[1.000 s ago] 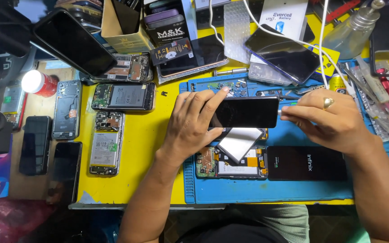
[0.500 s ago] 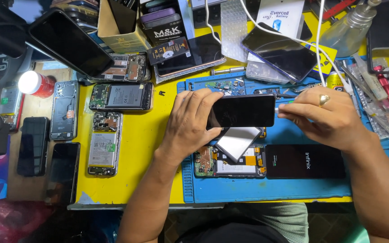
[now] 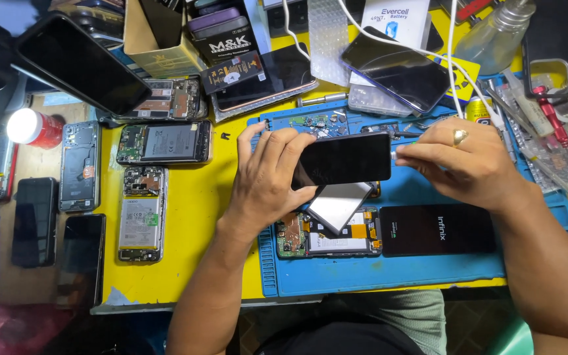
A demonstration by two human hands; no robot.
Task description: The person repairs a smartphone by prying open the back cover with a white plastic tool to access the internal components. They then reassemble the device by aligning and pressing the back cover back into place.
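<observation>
The left hand (image 3: 267, 177) has a grip on the left end of a black screen panel (image 3: 344, 159), fingers curled over its top edge and thumb under it, holding it flat above a blue mat (image 3: 389, 266). The right hand (image 3: 465, 164), with a ring on one finger, pinches at the panel's right end with thumb and forefinger closed; what, if anything, lies between the fingertips is too small to tell.

Just below the panel, on the mat, lies an opened phone (image 3: 329, 233) with its board and orange flex cables bare, and a grey plate (image 3: 338, 205) rests tilted across it. To its right a dark phone (image 3: 437, 230) lies face up, touching the opened one's end.

The mat sits on a yellow bench (image 3: 192, 210). Left of the left hand two more opened phones (image 3: 164, 142) (image 3: 142, 213) lie on the yellow surface, one crosswise and one lengthwise. Further left stands a lit red-based lamp (image 3: 29, 128). A white cable (image 3: 451, 59) runs down from the top toward the right hand.
</observation>
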